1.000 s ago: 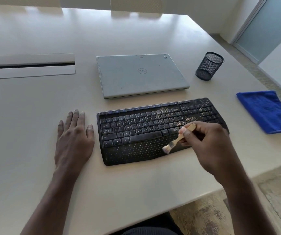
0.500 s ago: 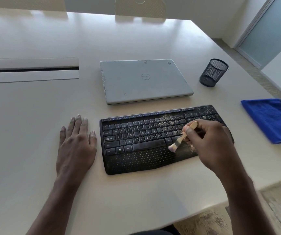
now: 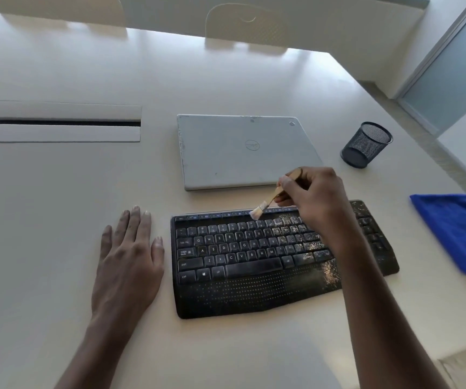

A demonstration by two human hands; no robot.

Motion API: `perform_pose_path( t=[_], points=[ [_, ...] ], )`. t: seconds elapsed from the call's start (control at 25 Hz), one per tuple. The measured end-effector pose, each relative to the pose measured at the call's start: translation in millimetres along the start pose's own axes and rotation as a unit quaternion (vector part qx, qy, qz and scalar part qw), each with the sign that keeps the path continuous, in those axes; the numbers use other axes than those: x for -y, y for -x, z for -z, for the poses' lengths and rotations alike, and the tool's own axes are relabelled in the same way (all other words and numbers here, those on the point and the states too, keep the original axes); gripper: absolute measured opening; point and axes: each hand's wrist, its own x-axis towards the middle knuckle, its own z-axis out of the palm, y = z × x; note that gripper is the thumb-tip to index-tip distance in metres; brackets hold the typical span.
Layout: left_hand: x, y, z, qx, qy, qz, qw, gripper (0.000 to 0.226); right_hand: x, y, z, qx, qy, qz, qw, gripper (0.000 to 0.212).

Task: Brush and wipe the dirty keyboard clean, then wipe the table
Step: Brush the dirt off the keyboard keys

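A person's left hand (image 3: pixel 126 256) is lying flat and open, palm down, on the pale table (image 3: pixel 57 192), just left of a dusty black keyboard (image 3: pixel 254 265). Above the keyboard's far edge, the right hand (image 3: pixel 314 196) is pinching a small wooden brush (image 3: pixel 268 202) in a closed grip, bristles touching the top key row. Right of the keyboard, a folded blue cloth (image 3: pixel 456 234) is lying, apart from both hands.

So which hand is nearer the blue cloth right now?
Right. The right hand holds the brush over the keyboard's top edge, left of the blue cloth; the left hand lies flat beyond the keyboard.
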Motion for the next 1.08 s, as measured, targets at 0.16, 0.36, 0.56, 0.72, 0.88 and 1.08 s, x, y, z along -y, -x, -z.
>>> perform_pose_path(
  t=[0.16,0.36,0.56,0.72,0.88,1.08],
  points=[
    [0.2,-0.2,-0.8,-0.003,0.003,0.001,1.000,0.066,-15.7,-7.3,7.3,-0.011,0.031,-0.035,0.999,0.016],
    [0.3,0.1,-1.9,-0.001,-0.001,0.001,1.000,0.066,-28.5,-4.1,33.0,-0.145,0.167,-0.030,0.975,0.024],
    [0.7,0.9,-1.6,0.000,0.002,0.000,1.000,0.065,-11.7,1.0,11.3,-0.048,-0.001,-0.025,0.999,0.015],
    [0.1,0.6,-1.5,-0.002,0.001,-0.001,1.000,0.066,-23.5,-3.7,15.2,-0.073,0.088,-0.041,0.993,0.020],
    [-0.1,0.7,-2.3,-0.007,-0.002,-0.001,1.000,0.066,-26.6,-0.3,30.4,-0.145,0.180,-0.023,0.973,0.025],
    [0.7,0.9,-1.9,-0.002,-0.001,-0.001,1.000,0.066,-7.5,14.6,7.5,-0.022,0.009,-0.031,0.999,0.013]
  ],
)
